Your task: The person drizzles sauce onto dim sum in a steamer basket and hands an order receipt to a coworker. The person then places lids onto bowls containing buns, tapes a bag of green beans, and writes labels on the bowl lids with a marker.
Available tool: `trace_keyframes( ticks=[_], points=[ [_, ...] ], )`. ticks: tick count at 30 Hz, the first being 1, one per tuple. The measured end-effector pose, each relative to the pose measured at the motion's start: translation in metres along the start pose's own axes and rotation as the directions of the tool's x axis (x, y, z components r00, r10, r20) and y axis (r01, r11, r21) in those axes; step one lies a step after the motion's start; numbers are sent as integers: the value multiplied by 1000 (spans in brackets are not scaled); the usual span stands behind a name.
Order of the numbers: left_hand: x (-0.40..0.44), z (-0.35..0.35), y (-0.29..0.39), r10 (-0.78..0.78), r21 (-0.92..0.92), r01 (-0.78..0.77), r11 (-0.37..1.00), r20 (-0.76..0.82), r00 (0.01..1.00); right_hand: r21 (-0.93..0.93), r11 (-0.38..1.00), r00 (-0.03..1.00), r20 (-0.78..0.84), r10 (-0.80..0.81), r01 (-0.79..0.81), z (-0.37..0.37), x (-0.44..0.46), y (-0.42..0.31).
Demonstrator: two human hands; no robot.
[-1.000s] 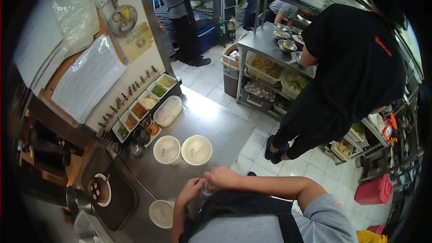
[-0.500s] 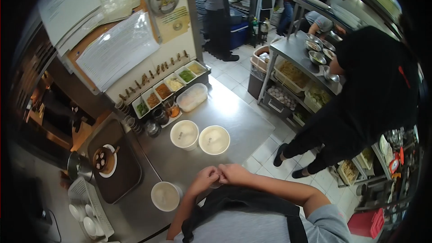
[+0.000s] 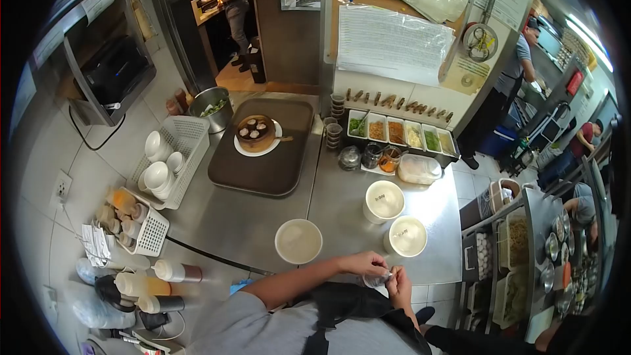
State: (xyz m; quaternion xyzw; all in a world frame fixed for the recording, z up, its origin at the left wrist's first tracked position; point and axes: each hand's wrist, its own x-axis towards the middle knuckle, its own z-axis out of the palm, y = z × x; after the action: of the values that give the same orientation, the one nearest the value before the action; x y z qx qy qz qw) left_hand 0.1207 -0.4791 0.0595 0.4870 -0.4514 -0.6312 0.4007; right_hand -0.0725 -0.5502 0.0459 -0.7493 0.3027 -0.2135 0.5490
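Note:
My left hand (image 3: 365, 263) and my right hand (image 3: 399, 286) meet just in front of my apron at the counter's near edge. Fingers of both are closed around a small clear plastic thing (image 3: 376, 281), partly hidden, whose exact kind I cannot make out. Beyond them stand two round white tubs, one farther back (image 3: 384, 202) and one closer (image 3: 407, 236), each with dark marking on top. To the left of my left forearm sits a third white tub (image 3: 298, 241).
A brown tray (image 3: 263, 171) carries a bamboo steamer (image 3: 256, 133) of dumplings on a white plate. Topping containers (image 3: 396, 133) line the wall. White baskets (image 3: 176, 177) and squeeze bottles (image 3: 176, 271) stand left. Co-workers and a shelf (image 3: 536, 223) are at the right.
My view has swung left, bringing the whole tray, baskets and bottles into sight. Both hands stay together, and the small clear thing between them now shows more.

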Motion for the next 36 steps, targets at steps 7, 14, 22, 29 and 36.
trace_keyframes(
  ticks=[7,14,22,29,36],
  points=[
    [9,7,-33,-22,-104,-5,995,-256,966,-528,805,935,-50,-350,273,-2,10,-38],
    [1,11,-22,12,283,149,947,-497,868,-605,674,875,82,-478,425,-3,23,-53],
    [-3,12,-14,26,338,147,930,-459,888,-619,734,960,159,-231,279,0,29,-39],
    [13,11,-49,-58,21,76,997,-465,883,490,816,952,177,250,-306,7,15,5],
    [3,23,-25,45,280,158,947,-601,798,-404,913,981,191,30,50,-18,20,-33]
  ],
)
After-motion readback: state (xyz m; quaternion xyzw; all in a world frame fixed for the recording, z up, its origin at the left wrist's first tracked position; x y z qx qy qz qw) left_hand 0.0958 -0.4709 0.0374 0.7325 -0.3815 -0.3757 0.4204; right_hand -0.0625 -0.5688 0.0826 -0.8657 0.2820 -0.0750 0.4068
